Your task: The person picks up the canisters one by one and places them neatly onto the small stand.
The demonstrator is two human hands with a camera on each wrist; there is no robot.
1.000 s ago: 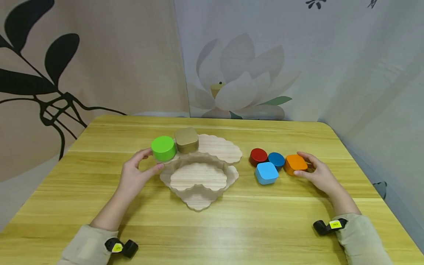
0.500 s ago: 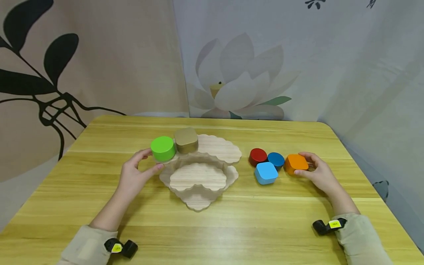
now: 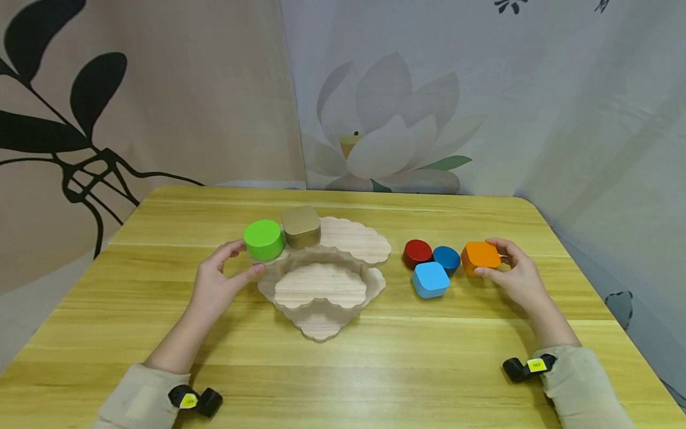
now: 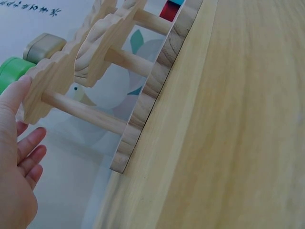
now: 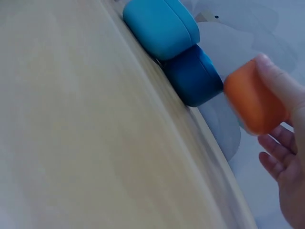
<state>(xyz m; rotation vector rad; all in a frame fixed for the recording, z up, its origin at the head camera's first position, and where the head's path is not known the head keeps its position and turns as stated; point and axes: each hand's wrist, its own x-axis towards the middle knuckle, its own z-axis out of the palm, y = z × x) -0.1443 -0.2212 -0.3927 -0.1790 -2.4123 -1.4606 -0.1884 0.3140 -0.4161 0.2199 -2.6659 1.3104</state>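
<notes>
My left hand pinches the left end of the upper tier of a scalloped wooden stand, its thumb close below a round green tin. That tin and a squarish gold tin stand on this tier. In the left wrist view the other fingers hang loosely curled. My right hand grips an orange rounded-square tin between thumb and fingers. In the right wrist view the orange tin is raised off the table, beside a dark blue tin.
Left of the orange tin, a red round tin, the dark blue tin and a light blue square tin stand close together on the wooden table. Behind it hangs a printed curtain.
The orange tin has been lifted from the table by my right hand, rising slightly. My left hand, the stand and the other tins stay put.
</notes>
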